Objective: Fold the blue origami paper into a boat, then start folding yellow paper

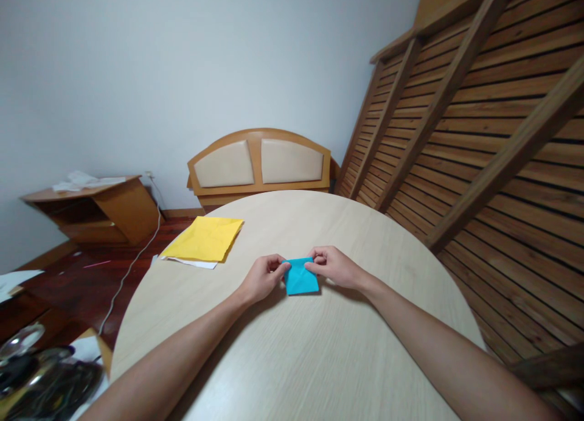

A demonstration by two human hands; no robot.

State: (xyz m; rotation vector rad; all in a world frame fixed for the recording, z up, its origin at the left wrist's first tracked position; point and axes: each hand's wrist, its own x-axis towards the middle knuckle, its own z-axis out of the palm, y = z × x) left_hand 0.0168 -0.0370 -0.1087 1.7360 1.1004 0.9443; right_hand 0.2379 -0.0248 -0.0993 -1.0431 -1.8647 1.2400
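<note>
Head view, one moment, contents as follows. Blue paper [301, 277]: small folded piece, lying flat on the round counter [292, 360] near its middle, directly ahead of the person; upper edge lifted a little where the fingers meet it, the rest pressed flat, which probably keeps the fold from sliding. Left hand [263, 278]: closed in a pinch on the paper's upper left corner, knuckles toward the camera; forearm resting along the counter. Right hand [333, 266]: likewise pinched on the upper right corner, fingers curled over the edge; the two grips mirror each other, so the edge stays level and taut. Yellow paper [204, 238]: larger sheets, stacked over a white sheet [191, 262] at the counter's far left edge, well apart from the hands, seemingly set aside within reach. Beyond: headboard [260, 162] against the wall; low wooden cabinet [98, 211] at left; slatted wooden frame [479, 117] leaning at right.
</note>
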